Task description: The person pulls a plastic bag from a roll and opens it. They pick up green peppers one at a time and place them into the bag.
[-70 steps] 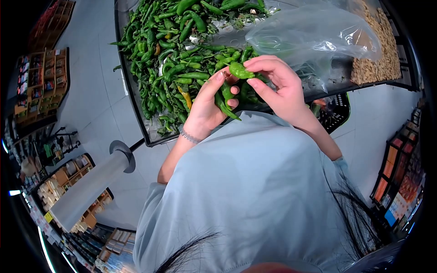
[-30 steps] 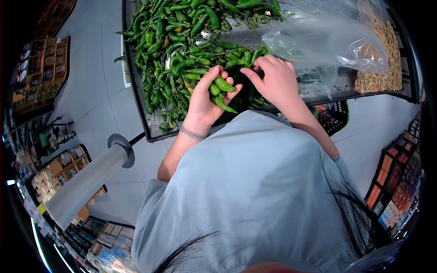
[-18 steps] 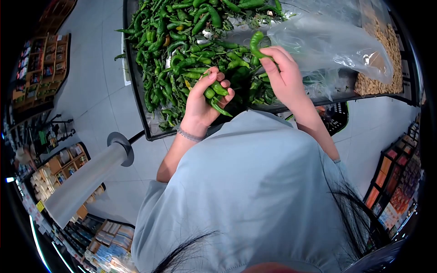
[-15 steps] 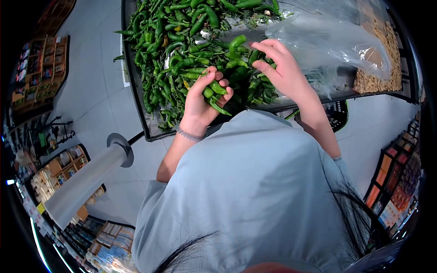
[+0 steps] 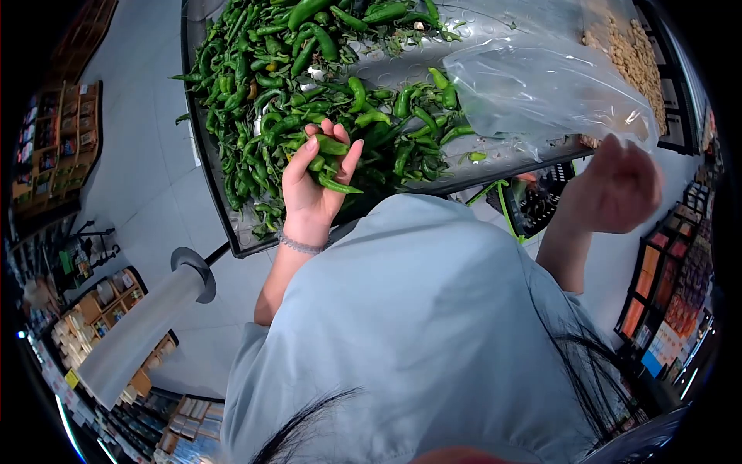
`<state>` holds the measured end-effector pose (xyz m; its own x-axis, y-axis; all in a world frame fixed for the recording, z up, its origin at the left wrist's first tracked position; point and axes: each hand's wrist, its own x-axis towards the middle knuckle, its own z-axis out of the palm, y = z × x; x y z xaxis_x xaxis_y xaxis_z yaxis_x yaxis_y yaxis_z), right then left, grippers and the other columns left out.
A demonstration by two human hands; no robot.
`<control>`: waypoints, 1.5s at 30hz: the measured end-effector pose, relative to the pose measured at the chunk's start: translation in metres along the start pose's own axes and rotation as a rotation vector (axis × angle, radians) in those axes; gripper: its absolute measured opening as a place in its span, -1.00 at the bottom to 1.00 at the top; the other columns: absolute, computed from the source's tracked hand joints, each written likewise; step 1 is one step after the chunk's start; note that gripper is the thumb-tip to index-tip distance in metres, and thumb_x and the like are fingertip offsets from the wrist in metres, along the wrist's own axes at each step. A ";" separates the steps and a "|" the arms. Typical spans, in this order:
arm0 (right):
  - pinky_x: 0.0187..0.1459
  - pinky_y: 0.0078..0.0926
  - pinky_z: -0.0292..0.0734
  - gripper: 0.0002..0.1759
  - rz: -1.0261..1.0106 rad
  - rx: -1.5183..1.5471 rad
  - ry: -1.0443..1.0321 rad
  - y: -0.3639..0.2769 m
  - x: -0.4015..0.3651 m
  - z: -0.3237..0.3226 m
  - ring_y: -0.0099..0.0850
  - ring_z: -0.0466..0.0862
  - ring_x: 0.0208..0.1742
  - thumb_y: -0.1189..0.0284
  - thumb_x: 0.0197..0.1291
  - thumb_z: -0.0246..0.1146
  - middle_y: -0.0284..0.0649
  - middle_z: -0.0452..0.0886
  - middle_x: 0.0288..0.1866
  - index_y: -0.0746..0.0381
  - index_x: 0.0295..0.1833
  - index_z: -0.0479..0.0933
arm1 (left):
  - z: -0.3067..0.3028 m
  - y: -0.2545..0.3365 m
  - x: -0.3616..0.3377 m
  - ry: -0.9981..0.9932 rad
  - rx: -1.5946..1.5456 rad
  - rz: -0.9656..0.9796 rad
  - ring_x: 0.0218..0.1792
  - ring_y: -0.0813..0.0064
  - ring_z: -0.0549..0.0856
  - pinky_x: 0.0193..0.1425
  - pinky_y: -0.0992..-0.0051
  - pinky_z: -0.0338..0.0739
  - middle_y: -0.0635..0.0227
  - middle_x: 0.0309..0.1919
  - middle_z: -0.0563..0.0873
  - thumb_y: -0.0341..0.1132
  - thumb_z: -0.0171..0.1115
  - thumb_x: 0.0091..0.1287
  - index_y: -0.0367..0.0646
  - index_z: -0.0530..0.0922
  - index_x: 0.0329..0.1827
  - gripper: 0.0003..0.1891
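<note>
The right hand (image 5: 616, 188) has left the pile of peppers (image 5: 263, 85). 0.5 s ago it was pinching 1 curved pepper over the middle of the tray (image 5: 202, 155); now it sits at the right edge of the frame, below the clear plastic bag (image 5: 533, 77) and well apart from the pile. It is smeared by motion, so I cannot tell whether its fingers are together or apart, or whether that pepper is in them.

The left hand (image 5: 309, 189) has slid a little left and stays above the near rim of the tray, left of centre. Its fingers are curled loosely around a handful of peppers (image 5: 331, 164), thumb on one side and 4 fingers on the other. Judging from this, the picking is paused on the right side while the gathered handful is kept.

A black basket (image 5: 541, 207) shows under the tray, and nuts (image 5: 630, 58) fill the upper right corner.

No writing can be read: the packets on the shelves (image 5: 58, 147) at the left (and those at the lower right) are too small and blurred.
</note>
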<state>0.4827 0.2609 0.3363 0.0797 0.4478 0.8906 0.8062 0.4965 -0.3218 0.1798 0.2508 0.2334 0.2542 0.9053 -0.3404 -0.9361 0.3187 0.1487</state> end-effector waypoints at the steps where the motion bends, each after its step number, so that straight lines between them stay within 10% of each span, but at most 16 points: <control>1: -0.31 -0.53 0.40 -0.48 0.002 -0.116 0.135 0.001 0.010 -0.008 -0.49 0.43 -0.33 0.44 0.03 0.48 -0.23 0.47 -0.20 0.36 0.07 0.43 | 0.001 0.002 0.002 -0.049 -0.055 -0.041 0.07 0.46 0.57 0.25 0.16 0.54 0.46 -0.05 0.59 -0.41 0.13 0.36 -0.07 0.54 -0.07 -0.87; 5: -0.23 -0.59 0.36 -0.51 0.270 -0.444 -0.103 0.014 0.029 -0.016 -0.55 0.46 -0.21 0.34 0.05 0.47 -0.24 0.53 -0.16 0.33 0.04 0.49 | 0.040 -0.001 0.017 0.013 0.339 -0.101 -0.21 0.61 0.56 -0.43 0.62 0.45 0.48 -0.21 0.55 -0.35 0.25 0.31 -0.01 0.48 -0.19 -0.89; 9: -0.26 -0.69 0.36 -0.70 0.867 -0.030 -0.469 0.028 0.008 -0.036 -0.68 0.49 -0.30 0.38 0.15 0.38 -0.35 0.61 -0.27 0.28 -0.05 0.56 | 0.112 -0.025 0.033 -0.229 0.933 0.024 -0.33 0.58 0.60 -0.40 0.58 0.49 0.40 -0.31 0.64 -0.43 0.28 0.23 -0.12 0.52 -0.17 -0.85; 12: -0.32 -0.73 0.37 -0.79 0.781 0.323 -0.343 0.007 -0.003 -0.037 -0.71 0.48 -0.39 0.44 0.21 0.32 -0.43 0.59 -0.39 0.30 -0.08 0.58 | 0.139 -0.071 0.056 -0.751 1.403 0.396 -0.37 0.61 0.59 -0.33 0.58 0.50 0.38 -0.27 0.66 -0.48 0.22 0.21 -0.21 0.56 -0.15 -0.84; 14: -0.35 -0.71 0.37 -0.85 0.843 0.483 -0.254 -0.019 0.006 -0.041 -0.68 0.49 -0.39 0.54 0.23 0.25 -0.38 0.57 -0.38 0.35 -0.10 0.56 | 0.164 -0.101 0.060 -0.965 1.699 0.106 -0.42 0.65 0.56 -0.35 0.56 0.50 0.41 -0.35 0.65 -0.45 0.26 0.16 -0.23 0.57 -0.16 -0.81; 18: -0.35 -0.68 0.39 -0.77 0.907 0.616 -0.218 -0.036 0.013 -0.075 -0.60 0.52 -0.42 0.57 0.11 0.20 -0.27 0.59 -0.37 0.42 -0.10 0.53 | 0.141 -0.184 0.122 -0.646 1.475 -0.656 -0.28 0.36 0.70 -0.08 0.39 0.57 0.22 -0.36 0.73 -0.35 0.32 0.01 -0.13 0.68 -0.14 -0.70; 21: -0.24 -0.59 0.47 -0.64 0.769 0.714 -0.168 -0.009 0.005 -0.095 -0.48 0.59 -0.31 0.51 0.13 0.20 -0.15 0.60 -0.25 0.46 0.03 0.45 | 0.147 -0.205 0.127 -1.137 2.093 -0.212 -0.14 0.29 0.69 0.03 0.35 0.54 0.21 -0.19 0.74 -0.22 0.35 0.06 -0.04 0.66 0.03 -0.59; 27: 0.11 -0.24 0.54 -0.43 0.671 0.593 -0.047 0.080 0.018 -0.122 -0.16 0.61 0.10 0.45 0.28 0.12 0.10 0.52 0.10 0.48 0.32 0.19 | 0.163 -0.205 0.123 -1.166 2.084 0.125 -0.03 0.21 0.67 0.04 0.27 0.55 0.13 -0.04 0.67 0.07 0.29 0.18 -0.05 0.52 0.19 -0.42; 31: 0.14 -0.12 0.55 -0.48 0.591 0.483 0.107 0.107 0.031 -0.130 -0.02 0.56 0.17 0.49 0.36 -0.05 0.20 0.49 0.12 0.47 0.38 0.13 | 0.199 -0.197 0.117 -0.931 2.262 -0.032 0.08 0.16 0.63 0.16 0.35 0.48 0.12 0.01 0.66 0.22 0.14 0.25 -0.10 0.49 0.22 -0.35; 37: 0.20 -0.14 0.54 -0.61 0.153 0.349 0.268 0.144 0.052 -0.118 -0.04 0.61 0.07 0.62 0.32 -0.02 0.21 0.53 0.07 0.58 0.23 0.27 | 0.232 -0.164 0.084 -1.242 1.718 0.654 -0.37 0.21 0.66 -0.23 0.30 0.53 0.15 -0.37 0.67 -0.43 0.11 0.19 -0.10 0.65 -0.10 -0.75; 39: 0.19 -0.23 0.55 -0.63 0.134 0.349 0.226 0.155 0.051 -0.111 -0.10 0.61 0.07 0.64 0.31 0.02 0.19 0.53 0.07 0.58 0.20 0.31 | 0.222 -0.153 0.087 -1.378 1.555 1.129 -0.14 0.11 0.62 -0.02 0.33 0.54 0.10 -0.17 0.64 -0.59 0.10 0.13 -0.26 0.52 0.05 -0.63; 45: 0.16 -0.46 0.48 -0.61 0.390 0.318 0.107 0.179 0.014 -0.069 -0.30 0.52 0.18 0.58 0.30 0.14 0.07 0.44 0.21 0.44 0.23 0.36 | 0.084 -0.133 0.077 -0.763 2.237 0.657 -0.14 0.17 0.66 -0.06 0.33 0.58 0.20 -0.20 0.67 -0.65 0.18 0.12 -0.21 0.59 -0.11 -0.73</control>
<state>0.6679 0.3047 0.3132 0.4123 0.5744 0.7071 0.4878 0.5164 -0.7039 0.3441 0.3019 0.2651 0.6428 0.7061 0.2971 0.4966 -0.6794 0.5402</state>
